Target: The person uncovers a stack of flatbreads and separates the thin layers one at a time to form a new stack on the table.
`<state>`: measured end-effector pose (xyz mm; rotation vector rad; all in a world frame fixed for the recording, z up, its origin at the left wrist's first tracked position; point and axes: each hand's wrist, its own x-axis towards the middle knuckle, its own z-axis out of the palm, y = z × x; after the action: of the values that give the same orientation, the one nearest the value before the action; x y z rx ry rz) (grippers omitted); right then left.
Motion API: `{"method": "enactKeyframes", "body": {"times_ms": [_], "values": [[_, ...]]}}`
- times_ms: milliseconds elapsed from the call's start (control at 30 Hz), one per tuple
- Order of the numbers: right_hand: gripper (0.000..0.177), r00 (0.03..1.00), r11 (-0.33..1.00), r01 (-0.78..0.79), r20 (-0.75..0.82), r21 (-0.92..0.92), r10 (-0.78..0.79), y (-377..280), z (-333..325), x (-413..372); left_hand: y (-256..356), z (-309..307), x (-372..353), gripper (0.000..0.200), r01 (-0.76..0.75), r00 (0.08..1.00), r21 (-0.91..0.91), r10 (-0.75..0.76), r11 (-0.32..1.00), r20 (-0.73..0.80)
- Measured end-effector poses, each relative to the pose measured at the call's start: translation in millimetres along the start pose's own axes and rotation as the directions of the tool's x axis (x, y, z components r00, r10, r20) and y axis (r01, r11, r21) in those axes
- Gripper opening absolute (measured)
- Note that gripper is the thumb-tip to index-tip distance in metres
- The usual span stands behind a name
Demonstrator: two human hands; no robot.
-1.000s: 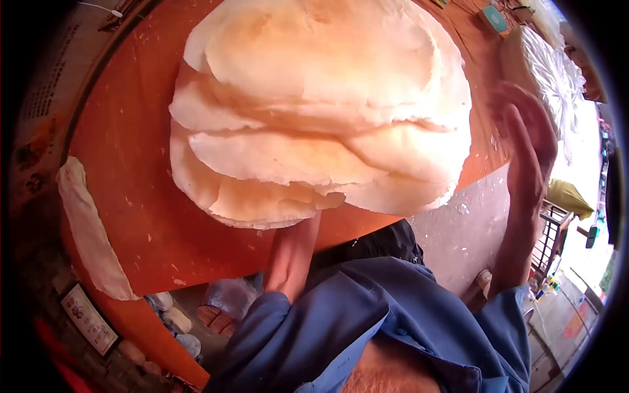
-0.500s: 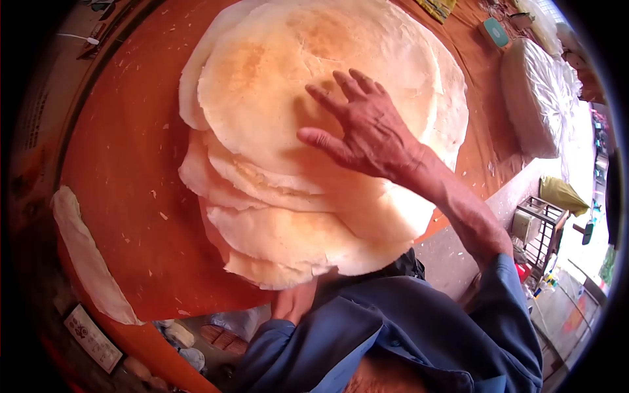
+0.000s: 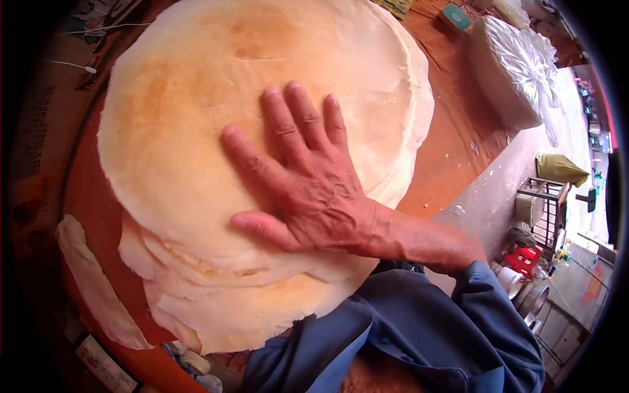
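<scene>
A stack of large, thin, round flatbreads (image 3: 177, 144) fills the middle of the view, with browned patches on the top sheet. The lower sheets stick out unevenly toward my body, their edges ragged. My right hand (image 3: 308, 170) lies palm down on the top flatbread, fingers spread and thumb pointing left. My left hand is out of sight; the near part of the stack covers the place where its wrist showed earlier.
Under the stack is a red-brown table covering (image 3: 452, 124). A long pale strip (image 3: 98, 281) lies along the left edge. A plastic-wrapped bundle (image 3: 508, 72) sits at upper right, near a green box (image 3: 455, 18). A metal rack (image 3: 545, 206) stands on the floor at right.
The flatbread stack has shifted left and toward me, looking larger. My right hand has moved left and down with it, now spread flat. My left wrist has gone out of view beneath the stack.
</scene>
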<state>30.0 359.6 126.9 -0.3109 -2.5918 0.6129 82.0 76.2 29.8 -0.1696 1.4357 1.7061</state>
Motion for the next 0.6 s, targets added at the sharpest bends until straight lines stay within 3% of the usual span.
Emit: {"method": "enactKeyframes", "body": {"times_ms": [200, 267, 333, 400, 467, 533, 567, 600], "values": [[0.081, 0.938, 0.939, 0.247, -0.301, 0.24, -0.17, -87.3, -14.2, 26.6, 68.3, 1.5, -63.7, 0.05, -0.335, 0.934, 0.186, 0.301, 0.924, 0.191], [0.082, 0.892, 0.891, 0.325, -0.416, 0.317, -0.177, -107.2, -25.6, 42.4, 108.2, 14.3, -76.6, 0.05, -0.502, 0.851, 0.247, 0.423, 0.829, 0.312], [0.083, 0.891, 0.758, 0.365, -0.438, 0.541, -0.117, -116.9, -42.1, 58.2, 148.9, 34.6, -77.5, 0.05, -0.638, 0.754, 0.274, 0.511, 0.72, 0.413], [0.074, 0.872, 0.729, 0.37, -0.486, 0.576, -0.058, -107.7, -58.2, 64.1, 187.3, 61.5, -72.0, 0.05, -0.732, 0.671, 0.301, 0.571, 0.611, 0.473], [0.061, 0.92, 0.413, 0.336, -0.389, 0.847, 0.05, -78.5, -64.1, 73.3, 229.6, 103.3, -37.6, 0.05, -0.769, 0.637, 0.343, 0.606, 0.539, 0.476], [0.063, 0.957, 0.054, 0.195, -0.202, 0.979, 0.207, -31.6, -56.4, 57.6, 263.6, 150.3, 16.3, 0.05, -0.738, 0.675, 0.386, 0.583, 0.554, 0.453], [0.058, 0.987, -0.274, 0.142, -0.115, 0.951, 0.11, 7.0, -55.9, 27.6, 267.6, 169.5, 48.2, 0.05, -0.7, 0.714, 0.416, 0.55, 0.581, 0.433], [0.048, 0.981, -0.64, -0.027, 0.144, 0.768, 0.13, 63.6, -35.8, -15.4, 260.0, 180.6, 69.9, 0.05, -0.671, 0.741, 0.483, 0.532, 0.562, 0.41]]}}
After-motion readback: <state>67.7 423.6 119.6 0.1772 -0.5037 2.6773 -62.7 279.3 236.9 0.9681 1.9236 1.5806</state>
